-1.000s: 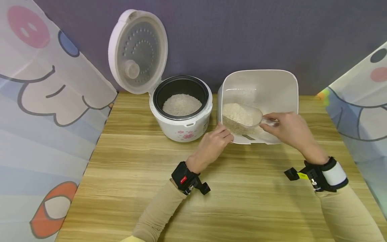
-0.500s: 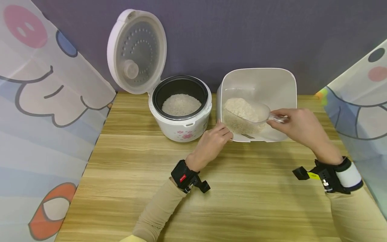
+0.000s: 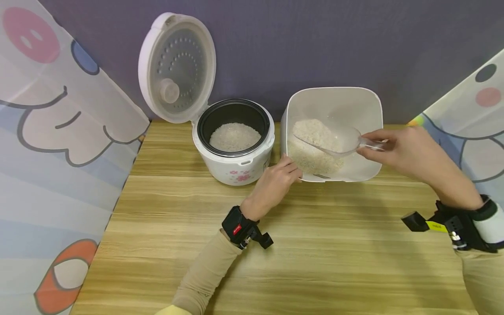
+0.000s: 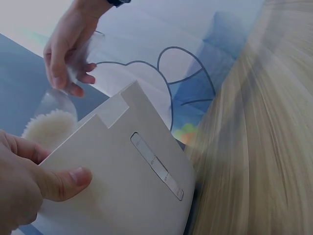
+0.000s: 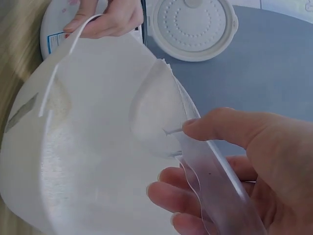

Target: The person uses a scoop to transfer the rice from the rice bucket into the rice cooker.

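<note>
My right hand (image 3: 411,153) grips the handle of a clear plastic scoop (image 3: 348,139). White rice (image 3: 315,132) is heaped in the scoop, which appears over the bin in the head view and above its rim in the left wrist view. The white rice bin (image 3: 356,103) has more rice at its bottom left. At the bin's front left corner, my left hand (image 3: 275,186) holds the rim, with the thumb (image 4: 66,183) on the outer wall. Left of the bin stands a white rice cooker (image 3: 224,168) with rice (image 3: 235,137) in its dark inner pot.
The cooker's lid (image 3: 181,70) is raised at the back left. Cooker and bin stand near the back edge of a wooden table (image 3: 315,258), before a dark wall (image 3: 275,43). Cartoon-printed sheets (image 3: 47,192) cover both sides.
My right hand has lifted the filled scoop up out of the rice and shifted it to the right. My left hand stays on the bin's rim.
</note>
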`<state>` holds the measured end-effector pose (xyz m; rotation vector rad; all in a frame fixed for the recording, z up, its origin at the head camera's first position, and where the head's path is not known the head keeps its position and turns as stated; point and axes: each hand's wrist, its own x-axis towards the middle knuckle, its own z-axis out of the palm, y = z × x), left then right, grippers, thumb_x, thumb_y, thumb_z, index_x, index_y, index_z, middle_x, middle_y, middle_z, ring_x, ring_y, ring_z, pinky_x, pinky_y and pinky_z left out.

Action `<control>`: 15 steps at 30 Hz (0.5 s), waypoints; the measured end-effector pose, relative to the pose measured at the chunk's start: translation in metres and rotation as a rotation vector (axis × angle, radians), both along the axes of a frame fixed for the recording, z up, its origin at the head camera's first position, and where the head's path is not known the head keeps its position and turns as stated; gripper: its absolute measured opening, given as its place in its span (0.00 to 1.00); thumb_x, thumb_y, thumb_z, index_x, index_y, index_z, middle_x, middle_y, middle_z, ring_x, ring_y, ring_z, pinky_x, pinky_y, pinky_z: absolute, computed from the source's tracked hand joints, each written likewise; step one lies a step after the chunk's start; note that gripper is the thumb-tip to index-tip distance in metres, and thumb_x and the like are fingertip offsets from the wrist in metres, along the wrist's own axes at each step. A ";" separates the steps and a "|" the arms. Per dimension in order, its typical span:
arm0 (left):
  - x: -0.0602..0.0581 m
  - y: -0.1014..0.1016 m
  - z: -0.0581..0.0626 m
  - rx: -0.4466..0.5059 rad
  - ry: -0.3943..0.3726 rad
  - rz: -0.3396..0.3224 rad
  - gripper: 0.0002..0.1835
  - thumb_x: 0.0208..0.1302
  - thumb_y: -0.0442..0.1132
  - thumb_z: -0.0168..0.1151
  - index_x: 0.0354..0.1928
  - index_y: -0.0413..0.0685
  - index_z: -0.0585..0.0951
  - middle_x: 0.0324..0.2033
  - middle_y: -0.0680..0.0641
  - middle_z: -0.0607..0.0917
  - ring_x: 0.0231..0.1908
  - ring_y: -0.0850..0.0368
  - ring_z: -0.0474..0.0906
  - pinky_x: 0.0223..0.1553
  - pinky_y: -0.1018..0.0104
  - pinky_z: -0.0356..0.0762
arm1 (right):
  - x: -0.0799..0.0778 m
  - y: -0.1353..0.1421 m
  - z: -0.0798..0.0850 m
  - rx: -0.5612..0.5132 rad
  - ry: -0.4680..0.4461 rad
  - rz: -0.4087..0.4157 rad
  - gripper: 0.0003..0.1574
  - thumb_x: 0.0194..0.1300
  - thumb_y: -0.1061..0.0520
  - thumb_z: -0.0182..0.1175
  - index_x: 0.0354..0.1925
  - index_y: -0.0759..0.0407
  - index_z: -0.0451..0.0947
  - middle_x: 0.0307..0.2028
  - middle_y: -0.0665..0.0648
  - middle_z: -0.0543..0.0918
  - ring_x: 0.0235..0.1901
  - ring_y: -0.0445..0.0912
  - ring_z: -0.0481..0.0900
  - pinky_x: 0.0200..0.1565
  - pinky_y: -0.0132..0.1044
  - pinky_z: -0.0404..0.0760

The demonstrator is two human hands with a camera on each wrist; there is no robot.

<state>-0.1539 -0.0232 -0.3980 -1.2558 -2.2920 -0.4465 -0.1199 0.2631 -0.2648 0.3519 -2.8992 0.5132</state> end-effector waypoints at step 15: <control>-0.001 0.001 0.002 0.009 -0.013 0.007 0.04 0.69 0.35 0.64 0.37 0.51 0.87 0.37 0.56 0.89 0.45 0.62 0.80 0.64 0.68 0.75 | -0.027 -0.037 0.046 0.088 0.056 0.135 0.18 0.57 0.53 0.76 0.44 0.59 0.91 0.31 0.56 0.91 0.19 0.38 0.78 0.24 0.25 0.67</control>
